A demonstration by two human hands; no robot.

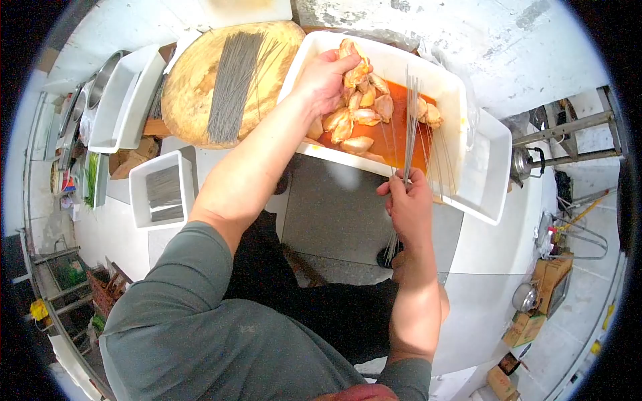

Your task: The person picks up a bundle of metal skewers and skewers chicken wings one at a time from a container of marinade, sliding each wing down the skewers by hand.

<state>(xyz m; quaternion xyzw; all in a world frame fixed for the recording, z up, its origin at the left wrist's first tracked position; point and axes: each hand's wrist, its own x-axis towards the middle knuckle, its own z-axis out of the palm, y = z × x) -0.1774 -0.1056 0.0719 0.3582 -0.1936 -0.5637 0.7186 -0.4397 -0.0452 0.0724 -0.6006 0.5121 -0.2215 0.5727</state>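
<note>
My left hand (324,81) is closed on a chicken wing (354,57), raised over the left half of a white tub (453,81). Below it, several more chicken wings (358,144) lie in orange-red marinade (396,142). At the tub's near edge, my right hand (409,200) grips a bundle of thin metal skewers (410,113). They point away from me over the tub, and a few fan out to the sides. Two more pieces of chicken (428,113) sit behind the skewers, partly hidden by them.
Left of the tub, a round wooden chopping block (190,87) carries a pile of skewers (235,83). A white bin (138,194) holding more skewers stands lower left. A white tray (495,150) adjoins the tub's right side. Behind is a worn white wall (508,53).
</note>
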